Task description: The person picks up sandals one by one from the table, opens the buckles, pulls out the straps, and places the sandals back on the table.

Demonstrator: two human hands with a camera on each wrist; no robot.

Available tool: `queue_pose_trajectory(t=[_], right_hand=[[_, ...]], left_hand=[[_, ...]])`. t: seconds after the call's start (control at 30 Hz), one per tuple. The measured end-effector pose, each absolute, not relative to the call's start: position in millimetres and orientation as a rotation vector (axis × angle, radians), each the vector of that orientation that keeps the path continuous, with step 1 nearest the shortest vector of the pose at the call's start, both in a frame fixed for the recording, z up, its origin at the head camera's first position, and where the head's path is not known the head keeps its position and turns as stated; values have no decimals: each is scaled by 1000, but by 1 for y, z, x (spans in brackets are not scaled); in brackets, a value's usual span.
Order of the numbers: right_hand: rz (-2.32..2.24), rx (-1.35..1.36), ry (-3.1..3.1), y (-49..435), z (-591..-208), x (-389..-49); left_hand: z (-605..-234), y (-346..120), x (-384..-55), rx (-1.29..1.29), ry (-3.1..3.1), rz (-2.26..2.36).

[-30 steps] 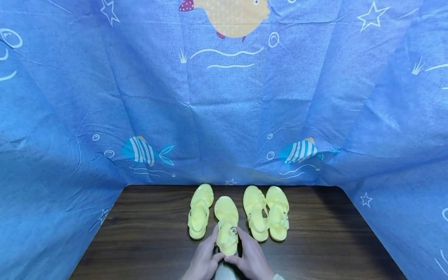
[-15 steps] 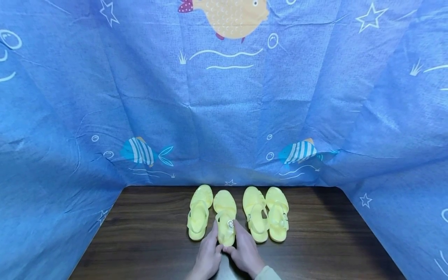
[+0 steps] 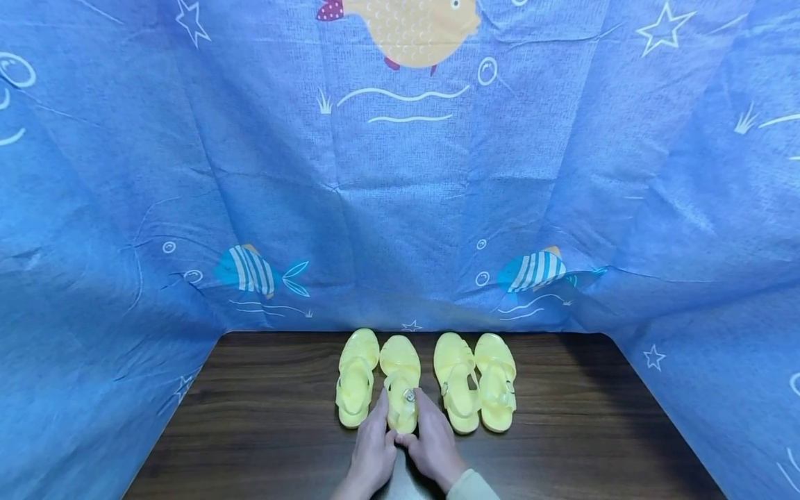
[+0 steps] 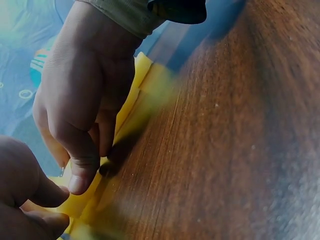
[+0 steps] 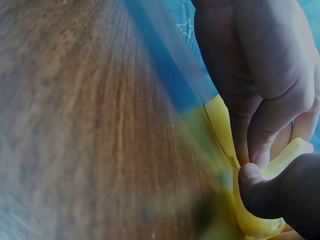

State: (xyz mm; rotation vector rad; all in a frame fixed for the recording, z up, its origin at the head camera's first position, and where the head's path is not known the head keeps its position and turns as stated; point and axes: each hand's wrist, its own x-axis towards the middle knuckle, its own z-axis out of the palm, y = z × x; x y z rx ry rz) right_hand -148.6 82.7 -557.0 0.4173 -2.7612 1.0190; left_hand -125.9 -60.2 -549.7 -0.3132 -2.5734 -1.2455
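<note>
A pale yellow jelly sandal (image 3: 400, 357) with a round silver buckle lies toe-away near the back of the table in the head view. My left hand (image 3: 371, 451) holds its left side and my right hand (image 3: 432, 437) its right side, by the heel half. Both thumbs meet behind the heel, and the fingers stretch forward along the sides. Close up in the right wrist view, thumb tips press at the yellow heel (image 5: 255, 222); the far fingers are partly hidden. A matching sandal (image 3: 356, 378) lies just left, its toe almost level with the held one.
Two more yellow sandals, one (image 3: 455, 378) beside the right hand and another (image 3: 496, 382) close against it, point the same way. The dark wooden table (image 3: 262, 430) ends at a blue fish-print cloth (image 3: 400, 208) that hangs behind and on both sides.
Both hands have slid the held sandal forward and slightly left, its toe now closer to the back edge and nearer the left sandal. The other sandals have stayed put.
</note>
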Motion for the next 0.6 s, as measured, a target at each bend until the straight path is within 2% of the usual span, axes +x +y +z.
queue_pose_trajectory(t=[0.6], right_hand=[[1037,397,-2701,79,-560,-155]], left_hand=[[-551,-57,-136,-279,-2589,-1252]])
